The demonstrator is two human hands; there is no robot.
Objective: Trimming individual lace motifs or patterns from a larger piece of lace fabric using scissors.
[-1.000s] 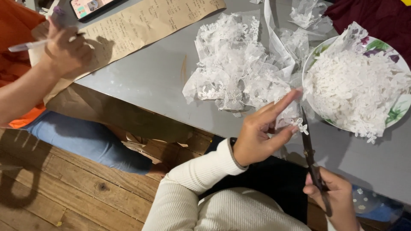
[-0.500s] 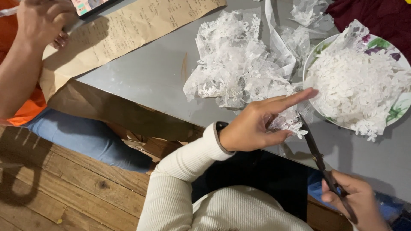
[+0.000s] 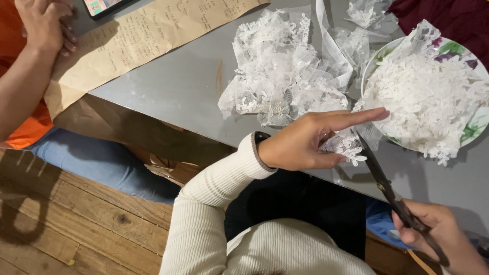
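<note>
My left hand (image 3: 310, 140) pinches a small piece of white lace (image 3: 347, 146) at the near edge of the grey table (image 3: 178, 86), index finger stretched out toward the plate. My right hand (image 3: 440, 237), low at the right, grips dark scissors (image 3: 379, 175) whose blades point up to the lace piece. A floral plate (image 3: 476, 125) heaped with cut white lace flowers (image 3: 423, 97) sits just beyond my left fingertips. A loose pile of white lace fabric (image 3: 282, 76) lies on the table above my left hand.
Another person in an orange top and blue jeans sits at the left, a hand (image 3: 43, 25) resting on a brown paper sheet (image 3: 142, 38) with handwriting. A phone (image 3: 102, 6) lies at the top edge. Dark red cloth (image 3: 448, 18) sits top right. Wooden floor (image 3: 76, 224) below.
My left hand has flattened and shifted slightly right with the lace. My right hand with the scissors dropped lower and to the right. The other person's hand moved up to the top left corner.
</note>
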